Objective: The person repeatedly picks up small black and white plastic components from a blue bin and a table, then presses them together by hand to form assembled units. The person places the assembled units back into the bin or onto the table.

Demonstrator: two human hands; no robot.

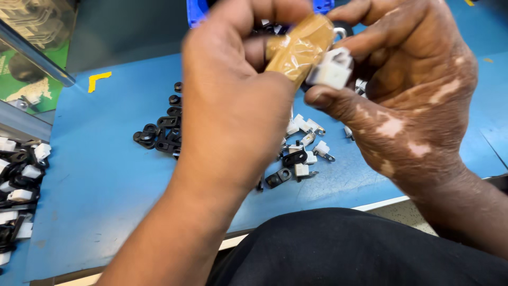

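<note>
Blue tabletop [106, 175] below; both hands, left [233, 106] and right [413, 90], closed, pinch small white plastic clip [332, 69] between them, tape-wrapped left fingertip [299, 47] touching.

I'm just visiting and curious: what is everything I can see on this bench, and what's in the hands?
Table: one, blue, under everything.
Black clips: a heap, centre-left of table.
White plugs: several, loose, mixed with a few black clips, between the wrists.
Assembled pieces: a pile, black and white, left edge.
Yellow mark: one, upper left of table.
White part: one, pinched by right hand.
Taped finger: one, tan tape, left hand.
Left hand: raised, centre.
Right hand: raised, right.
</note>
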